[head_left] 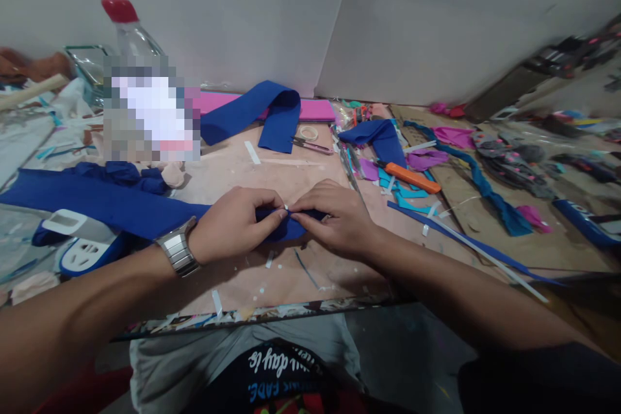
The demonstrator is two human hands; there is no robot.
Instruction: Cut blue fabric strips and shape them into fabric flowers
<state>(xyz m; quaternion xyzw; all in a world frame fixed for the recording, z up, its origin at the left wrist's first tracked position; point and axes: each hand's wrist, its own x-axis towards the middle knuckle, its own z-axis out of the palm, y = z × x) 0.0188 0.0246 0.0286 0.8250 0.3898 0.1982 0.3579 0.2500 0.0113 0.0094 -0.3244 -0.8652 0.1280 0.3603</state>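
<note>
A long dark blue fabric strip (pixel 121 202) runs from the left edge of the view to the middle of the table. My left hand (pixel 242 220), with a metal watch on its wrist, pinches the strip near its right end between thumb and forefinger. Close against it, my right hand (pixel 337 218) pinches the same end, its fingertips almost touching those of my left hand. A tiny white bit (pixel 286 207) shows between the fingertips; what it is cannot be made out. The strip's end bulges a little below the fingers.
Behind my hands lie a folded blue strip (pixel 279 116), a tape roll (pixel 308 134) and small snips (pixel 313 146). An orange cutter (pixel 412 176) lies right among scraps. At left are a white-and-blue tape dispenser (pixel 80 249) and a red-capped bottle (pixel 120 10).
</note>
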